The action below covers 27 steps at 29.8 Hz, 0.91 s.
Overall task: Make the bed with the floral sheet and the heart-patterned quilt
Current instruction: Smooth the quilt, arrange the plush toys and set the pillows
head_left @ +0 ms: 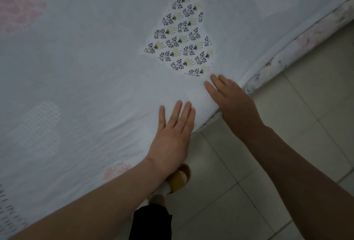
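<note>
The heart-patterned quilt (95, 67) is lying spread flat across the bed, its corner reaching the bed's edge above the pale tiled floor (268, 182). The left hand (172, 136) and right hand (231, 102) are both pressing palm-down on that corner, fingers extended and holding nothing. Farther along the edge, the floral sheet (298, 42) is showing beneath the quilt's white border.

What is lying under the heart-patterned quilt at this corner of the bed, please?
A strip of the floral sheet shows below the quilt along its edge. Both hands, left and right, lie flat on the quilt. Everything else beneath is covered.
</note>
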Each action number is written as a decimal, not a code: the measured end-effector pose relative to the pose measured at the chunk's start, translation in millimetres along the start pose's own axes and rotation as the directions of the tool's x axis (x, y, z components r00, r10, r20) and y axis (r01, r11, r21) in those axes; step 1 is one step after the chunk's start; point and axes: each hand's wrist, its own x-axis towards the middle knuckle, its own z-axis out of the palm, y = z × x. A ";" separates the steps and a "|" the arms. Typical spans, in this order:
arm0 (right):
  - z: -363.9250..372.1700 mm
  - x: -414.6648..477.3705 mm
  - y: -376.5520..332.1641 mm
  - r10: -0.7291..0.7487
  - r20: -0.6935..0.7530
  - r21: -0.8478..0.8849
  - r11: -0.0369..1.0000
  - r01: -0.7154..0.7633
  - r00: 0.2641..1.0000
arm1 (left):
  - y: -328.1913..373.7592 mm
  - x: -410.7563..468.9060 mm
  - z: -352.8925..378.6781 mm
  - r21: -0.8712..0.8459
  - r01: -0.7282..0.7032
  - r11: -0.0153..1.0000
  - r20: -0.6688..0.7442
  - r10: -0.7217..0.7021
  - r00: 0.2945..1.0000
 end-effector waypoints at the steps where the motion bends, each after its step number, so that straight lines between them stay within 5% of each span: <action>1: -0.9 -12.9 0.2 0.007 -0.003 0.018 1.000 -0.007 1.000 | 5.6 -4.5 2.0 -0.027 -0.035 0.999 -0.008 0.035 0.999; 6: 12.7 -20.1 -3.7 0.098 0.033 0.088 0.991 -0.101 0.995 | 9.5 1.7 12.5 -0.022 -0.032 0.999 0.043 0.032 0.999; 10: 3.4 -21.3 -26.7 0.191 0.060 -0.038 0.981 -0.189 0.980 | 2.9 -11.1 -7.3 -0.071 0.018 0.997 0.026 -0.016 1.000; 15: -5.3 -30.3 -137.6 -0.106 -0.052 0.203 0.972 0.114 0.993 | -43.2 -100.0 -10.6 -0.083 0.051 0.995 -0.138 -0.062 0.988; 18: -2.7 -24.8 -198.9 -0.043 0.060 0.276 0.961 0.024 0.997 | -71.1 -141.1 -3.3 -0.097 0.174 0.980 -0.128 -0.186 0.974; 21: 12.1 -21.0 -229.4 -0.014 0.089 0.244 0.970 -0.008 0.996 | -80.1 -150.9 6.3 -0.077 0.127 0.989 -0.074 -0.132 0.988; 27: 41.3 -37.4 -228.7 -0.054 -0.082 0.384 0.920 0.082 0.995 | -72.1 -165.6 10.8 -0.324 0.107 0.940 -0.090 -0.144 0.986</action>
